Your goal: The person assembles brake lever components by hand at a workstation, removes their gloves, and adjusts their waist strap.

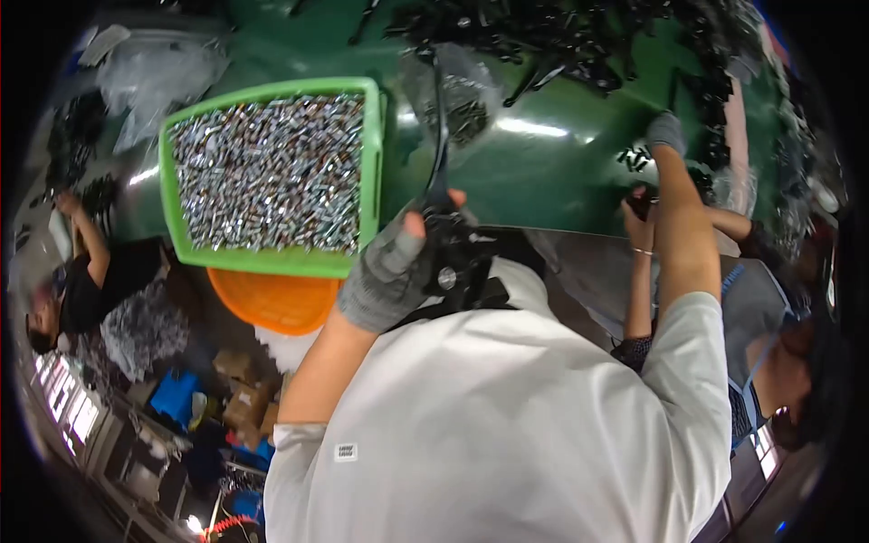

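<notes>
In the middle of the view my left hand (389, 271), in a grey glove with bare fingertips, is closed round a black metal part (453, 258) with a long curved lever pointing up over the table. My right hand (666, 134), also in a grey glove, reaches far to the right onto the green table (561, 195). Its fingers are too small and dark to make out. Just left of it lie several small black pieces (634, 159). Beside my left hand stands a green bin (371, 172) full of small shiny metal pieces (272, 172).
Black lever parts (543, 36) are heaped along the table's far side. A clear plastic bag (462, 100) holds small dark pieces. An orange basin (272, 303) sits below the green bin. One person (86, 281) is at the left, another (760, 335) close at the right.
</notes>
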